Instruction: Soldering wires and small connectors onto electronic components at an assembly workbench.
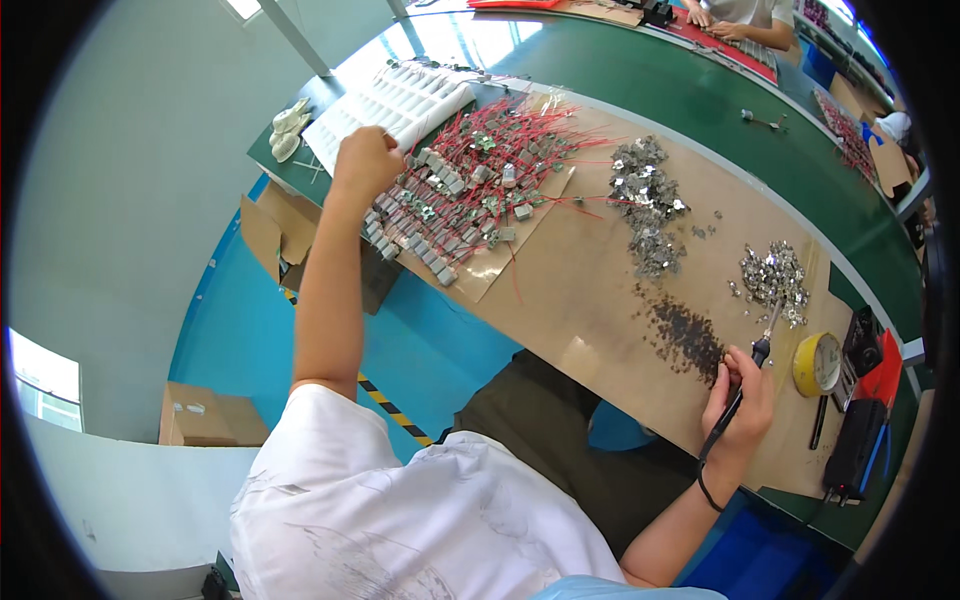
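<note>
My left hand (pixel 370 163) is closed, its back to the camera, over the near edge of a white slotted tray (pixel 420 98). What its fingers hold, if anything, is hidden. Just right of it lies a dense heap of small grey block-shaped parts with red wires (pixel 470 180). My right hand (pixel 741 405) grips a soldering iron (pixel 762 350) with a black handle, its metal tip angled away over a pile of shiny metal pieces (pixel 775 275). Its fingertips are beside scattered small dark-brown bits (pixel 688 335).
Flat silvery metal plates (pixel 645 200) are heaped mid-table on the brown sheet (pixel 570 290). A yellow tape roll (pixel 817 364), a black box-shaped device (pixel 853 450) and a red item (pixel 882 370) line the right edge. Cardboard boxes (pixel 280 230) stand at left. A co-worker's hands (pixel 715 22) work at top.
</note>
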Tool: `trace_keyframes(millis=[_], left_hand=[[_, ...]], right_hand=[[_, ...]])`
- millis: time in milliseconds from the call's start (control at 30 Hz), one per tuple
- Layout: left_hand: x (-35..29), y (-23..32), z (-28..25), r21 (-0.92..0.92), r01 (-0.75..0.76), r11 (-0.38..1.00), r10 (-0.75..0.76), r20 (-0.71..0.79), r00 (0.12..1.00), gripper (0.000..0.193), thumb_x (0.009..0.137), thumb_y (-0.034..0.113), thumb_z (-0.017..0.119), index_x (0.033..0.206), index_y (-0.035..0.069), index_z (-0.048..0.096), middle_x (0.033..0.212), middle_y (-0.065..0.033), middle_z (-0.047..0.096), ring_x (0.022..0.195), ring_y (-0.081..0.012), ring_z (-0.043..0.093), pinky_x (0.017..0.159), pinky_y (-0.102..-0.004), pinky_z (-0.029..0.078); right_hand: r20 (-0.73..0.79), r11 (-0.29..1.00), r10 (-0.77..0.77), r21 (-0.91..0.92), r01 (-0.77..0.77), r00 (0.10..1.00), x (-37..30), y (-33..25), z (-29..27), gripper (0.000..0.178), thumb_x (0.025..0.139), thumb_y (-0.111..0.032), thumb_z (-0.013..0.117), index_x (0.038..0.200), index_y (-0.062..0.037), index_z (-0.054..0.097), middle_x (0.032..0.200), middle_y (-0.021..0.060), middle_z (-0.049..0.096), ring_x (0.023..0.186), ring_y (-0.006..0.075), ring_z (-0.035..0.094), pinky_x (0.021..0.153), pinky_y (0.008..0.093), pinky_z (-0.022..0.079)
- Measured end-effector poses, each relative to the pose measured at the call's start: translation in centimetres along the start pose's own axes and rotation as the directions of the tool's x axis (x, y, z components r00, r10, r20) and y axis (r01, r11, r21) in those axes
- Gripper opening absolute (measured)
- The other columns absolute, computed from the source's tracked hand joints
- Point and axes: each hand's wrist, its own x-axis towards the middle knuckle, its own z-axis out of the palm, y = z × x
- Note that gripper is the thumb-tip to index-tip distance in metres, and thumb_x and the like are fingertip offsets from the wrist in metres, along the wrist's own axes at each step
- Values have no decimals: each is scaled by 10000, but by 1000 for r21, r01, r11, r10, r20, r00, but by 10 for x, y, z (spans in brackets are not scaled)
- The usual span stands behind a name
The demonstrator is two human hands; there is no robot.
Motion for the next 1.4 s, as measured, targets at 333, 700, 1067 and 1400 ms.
trace_keyframes(millis=[333, 700, 1067, 1400], left_hand=[[0, 2, 16, -322, -96, 942, 104, 8, 995, 315, 814, 263, 830, 971, -7, 794, 903, -183, 783, 838, -287, 767, 806, -385, 594], [19, 12, 33, -239, 13, 971, 50, 258, 965, 285, 809, 47, 639, 1034, -44, 788, 824, -214, 766, 618, -268, 758, 738, -409, 618], [71, -53, 80, -203, -181, 962, 229, 247, 942, 279, 795, 244, 773, 633, 24, 717, 519, -7, 578, 480, -120, 513, 472, -357, 390], [6, 33, 7, -236, -321, 917, 146, -550, 822, 286, 976, 188, 736, 1218, 36, 748, 960, -75, 785, 589, -113, 604, 562, -289, 511]], right_hand=[[-1, 1000, 25, 1, -25, 1000, -2, -1, -1, 339, 856, 117, 710, 1160, -33, 705, 914, 142, 707, 834, 306, 686, 745, 383, 557], [-14, 1000, -14, -10, 14, 1000, 0, -2, -1, 348, 835, 121, 727, 1147, -34, 710, 890, 136, 712, 774, 282, 680, 710, 366, 558], [13, 999, 10, -52, -9, 1000, -4, 8, -6, 341, 839, 24, 720, 1156, -99, 700, 809, 132, 629, 796, 340, 629, 699, 450, 517], [-67, 999, -31, -41, 29, 997, -5, 8, -6, 340, 808, 42, 750, 1108, -107, 694, 808, 105, 614, 752, 316, 623, 662, 415, 522]])
